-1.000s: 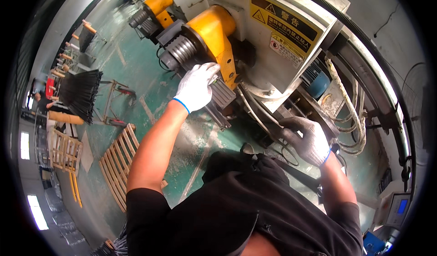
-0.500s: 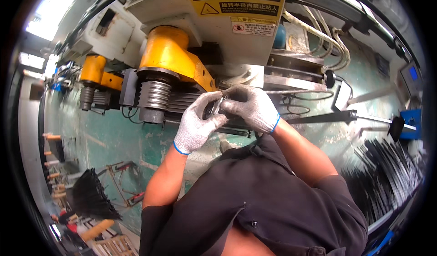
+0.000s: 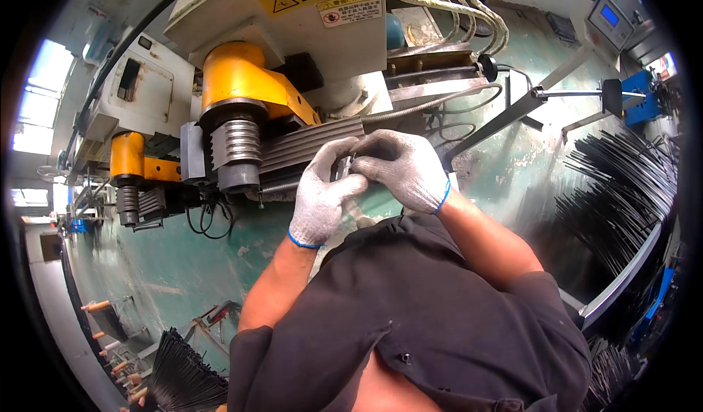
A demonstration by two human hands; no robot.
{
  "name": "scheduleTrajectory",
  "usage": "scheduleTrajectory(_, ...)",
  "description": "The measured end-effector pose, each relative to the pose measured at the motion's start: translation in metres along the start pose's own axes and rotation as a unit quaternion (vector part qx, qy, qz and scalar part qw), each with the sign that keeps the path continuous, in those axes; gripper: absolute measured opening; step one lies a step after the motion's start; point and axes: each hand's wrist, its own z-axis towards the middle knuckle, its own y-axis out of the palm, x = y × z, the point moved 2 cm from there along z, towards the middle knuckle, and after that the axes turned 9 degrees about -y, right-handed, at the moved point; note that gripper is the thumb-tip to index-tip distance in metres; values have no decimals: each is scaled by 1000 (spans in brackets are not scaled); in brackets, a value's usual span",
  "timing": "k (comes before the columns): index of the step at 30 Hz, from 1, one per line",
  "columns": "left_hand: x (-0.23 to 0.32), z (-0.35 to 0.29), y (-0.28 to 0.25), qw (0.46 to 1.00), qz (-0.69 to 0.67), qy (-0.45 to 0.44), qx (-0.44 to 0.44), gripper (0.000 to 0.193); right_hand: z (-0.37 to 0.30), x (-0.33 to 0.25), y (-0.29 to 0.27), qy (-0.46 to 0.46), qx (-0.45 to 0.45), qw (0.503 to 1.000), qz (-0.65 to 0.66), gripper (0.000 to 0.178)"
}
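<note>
Both hands, in grey-white knit gloves with blue cuffs, are drawn together in front of my chest. Between the fingertips is a small shiny metal piece (image 3: 346,166), mostly covered by the gloves, so its kind does not show. My left hand (image 3: 316,201) pinches it from the left, thumb pointing right. From the right, my right hand (image 3: 407,172) closes on the same piece with curled fingers. Just beyond the hands stands a machine with a yellow arm (image 3: 236,75) and a grooved steel die (image 3: 239,143). Ribbed grey bellows (image 3: 300,148) run behind my left hand.
A second yellow machine head (image 3: 128,154) stands farther left. At the right, a bundle of thin black rods (image 3: 622,192) lies in a rack, near a metal bar stand (image 3: 505,123). Another dark rod bundle (image 3: 183,375) is at lower left. A control box (image 3: 609,21) stands far right.
My view has turned to the right, so the machine sits farther left and the rod rack shows more. Both hands stay together on the small metal piece, the fingers shifting slightly.
</note>
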Motion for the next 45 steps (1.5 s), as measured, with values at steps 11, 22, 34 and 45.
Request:
scheduleTrajectory(11,-16,-5,24,999,-24,-6,22,68,-35,11,-3,-87,28,996,-10,20)
scheduleTrajectory(22,-38,-4,55,992,-92,-78,21,81,-56,32,-24,-162,79,983,-28,20)
scheduleTrajectory(34,-22,-4,99,857,420,280,100,70,-61,48,-62,-28,98,991,91,20)
scheduleTrajectory(45,1,-16,62,774,595,199,79,58,-79,94,-216,-48,428,887,163,36)
